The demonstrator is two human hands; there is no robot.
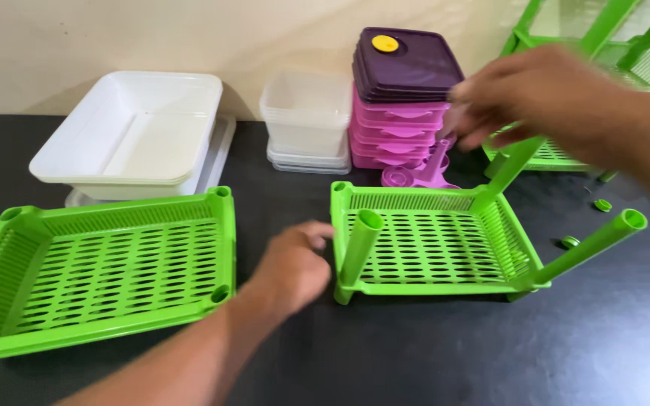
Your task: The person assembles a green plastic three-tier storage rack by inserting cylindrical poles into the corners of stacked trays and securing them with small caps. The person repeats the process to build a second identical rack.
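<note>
A green slotted plastic tray point(423, 244) lies on the black table with green tubular legs point(356, 252) standing up from its corners. My left hand point(295, 263) rests at its left rim, fingers curled against the edge beside the front left leg. My right hand point(536, 94) is blurred above the tray's far right corner, fingers closed around the top of the green leg point(517, 159) there. A second green tray point(99, 274) without legs lies to the left.
A white tub point(133, 135) sits on a lid at back left. Clear containers point(306, 120) and a stack of pink boxes with a purple lid point(404, 98) stand at the wall. A green rack point(626, 53) is at back right. Small green caps point(602, 204) lie right.
</note>
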